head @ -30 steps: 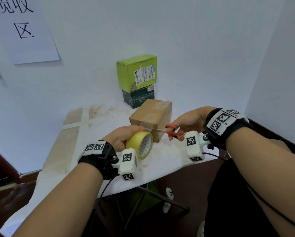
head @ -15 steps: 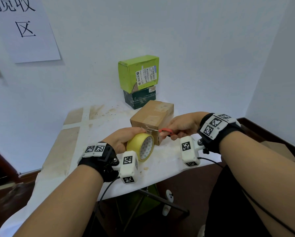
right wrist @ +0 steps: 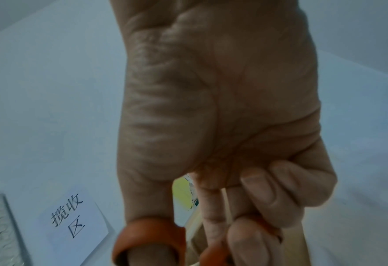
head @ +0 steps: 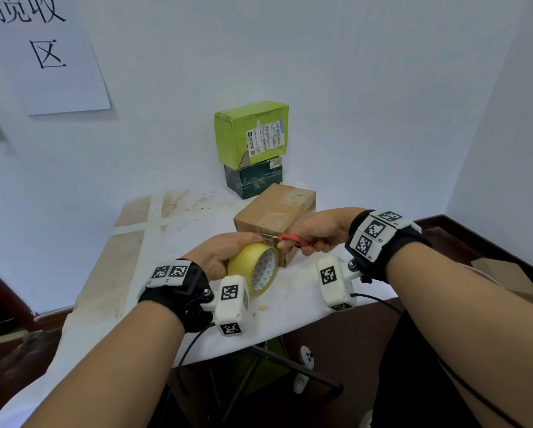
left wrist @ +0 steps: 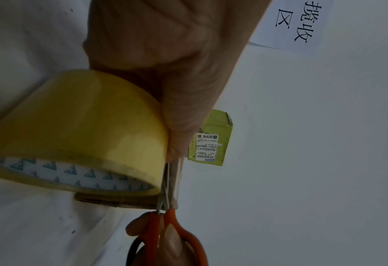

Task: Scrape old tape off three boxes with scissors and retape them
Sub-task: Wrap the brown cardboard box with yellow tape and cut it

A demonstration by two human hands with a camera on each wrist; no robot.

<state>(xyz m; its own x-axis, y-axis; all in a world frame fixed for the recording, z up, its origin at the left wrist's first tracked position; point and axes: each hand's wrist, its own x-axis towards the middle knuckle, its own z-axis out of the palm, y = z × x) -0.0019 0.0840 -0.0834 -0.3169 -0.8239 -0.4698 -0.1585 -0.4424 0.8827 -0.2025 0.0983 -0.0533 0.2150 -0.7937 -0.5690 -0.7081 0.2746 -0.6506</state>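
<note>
My left hand (head: 225, 253) grips a yellow tape roll (head: 254, 268) in front of a brown cardboard box (head: 274, 217) on the table. A strip of tape runs from the roll to the box's near edge. My right hand (head: 314, 231) holds red-handled scissors (head: 291, 240), thumb and fingers through the loops. Their blades (left wrist: 165, 187) lie against the strip beside my left thumb. In the left wrist view the roll (left wrist: 74, 129) fills the frame, with the scissors (left wrist: 165, 232) below it. The right wrist view shows the orange handles (right wrist: 147, 239) around my fingers.
A green box (head: 251, 132) stands on a dark green box (head: 253, 179) against the back wall, behind the brown one. The table (head: 129, 257) carries white paper with brown patches. A paper sign (head: 43, 50) hangs on the wall. The table's front edge is near my wrists.
My right hand has moved left with the scissors, bringing the blades up to the tape strip at the roll. The left hand stays on the roll.
</note>
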